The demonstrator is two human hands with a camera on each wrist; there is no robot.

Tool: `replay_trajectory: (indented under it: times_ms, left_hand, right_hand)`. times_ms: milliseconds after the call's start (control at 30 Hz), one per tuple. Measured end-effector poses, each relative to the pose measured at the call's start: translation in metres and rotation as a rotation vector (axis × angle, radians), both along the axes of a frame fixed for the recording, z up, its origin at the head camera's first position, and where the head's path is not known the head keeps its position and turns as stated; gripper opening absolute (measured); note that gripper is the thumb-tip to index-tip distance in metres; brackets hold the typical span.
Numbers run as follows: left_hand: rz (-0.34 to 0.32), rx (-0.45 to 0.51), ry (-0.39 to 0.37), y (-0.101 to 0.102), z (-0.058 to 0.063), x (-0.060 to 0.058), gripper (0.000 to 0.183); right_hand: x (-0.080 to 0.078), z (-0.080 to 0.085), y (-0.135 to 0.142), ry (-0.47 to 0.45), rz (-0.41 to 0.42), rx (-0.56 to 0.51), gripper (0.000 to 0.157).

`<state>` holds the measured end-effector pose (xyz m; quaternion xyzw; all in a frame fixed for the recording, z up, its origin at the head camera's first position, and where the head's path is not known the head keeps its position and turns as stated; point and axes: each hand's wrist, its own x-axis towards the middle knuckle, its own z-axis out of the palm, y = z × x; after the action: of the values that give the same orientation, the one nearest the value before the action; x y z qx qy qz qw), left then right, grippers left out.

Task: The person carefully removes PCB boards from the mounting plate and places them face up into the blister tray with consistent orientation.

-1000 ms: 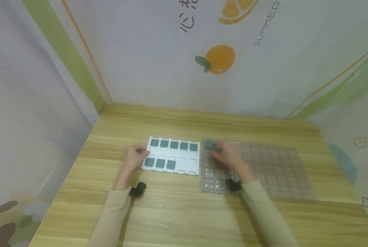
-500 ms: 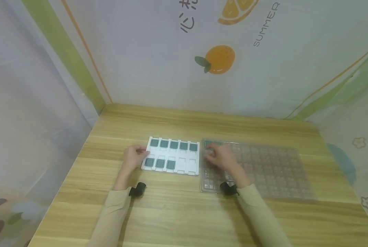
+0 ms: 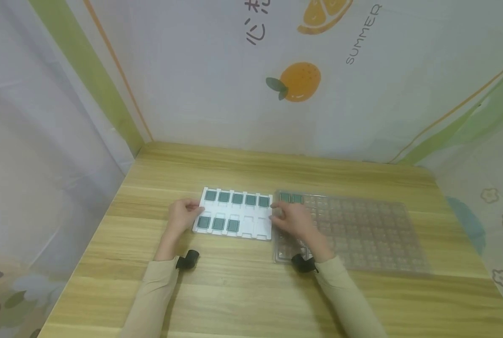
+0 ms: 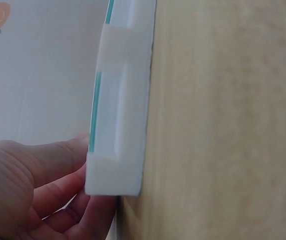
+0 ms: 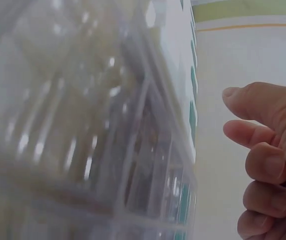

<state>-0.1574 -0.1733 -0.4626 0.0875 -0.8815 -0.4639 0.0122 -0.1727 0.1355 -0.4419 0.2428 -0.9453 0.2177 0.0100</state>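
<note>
A white tray (image 3: 224,209) with two rows of pockets lies mid-table. Green square chips (image 3: 233,226) fill its far row and three pockets of the near row; two near pockets at the right hold none. My left hand (image 3: 182,217) grips the tray's left edge, and the left wrist view shows the thumb on top of the tray corner (image 4: 113,175). To the right is a clear plastic tray (image 3: 369,225) with two green chips (image 3: 297,199) in its far-left cells. Above its left edge, by the white tray, hovers my right hand (image 3: 295,219), thumb and forefinger apart and nothing between them.
The wooden table (image 3: 234,291) carries both trays, which lie almost side by side. Behind it hangs a printed curtain (image 3: 217,103). Black wrist cameras (image 3: 187,259) sit at both cuffs.
My right hand has let go of the second chip in the clear tray and moved left towards the white tray. The left hand stays on the white tray's edge.
</note>
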Motion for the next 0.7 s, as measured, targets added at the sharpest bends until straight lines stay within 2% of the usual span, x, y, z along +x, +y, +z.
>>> replay_trajectory:
  times_ms: [333, 533, 700]
  left_hand:
    - [-0.007, 0.008, -0.009, 0.0, 0.0, 0.001, 0.023]
    - [-0.006, 0.01, -0.002, 0.0, 0.0, 0.001, 0.023]
    - [0.0, 0.017, -0.002, 0.0, 0.0, 0.001, 0.023]
  right_hand:
    - [0.005, -0.001, -0.017, 0.023, 0.033, -0.015, 0.028]
    - [0.01, -0.001, -0.026, 0.057, 0.072, 0.013, 0.027]
    - [0.012, 0.001, -0.031, 0.023, 0.071, 0.013, 0.028]
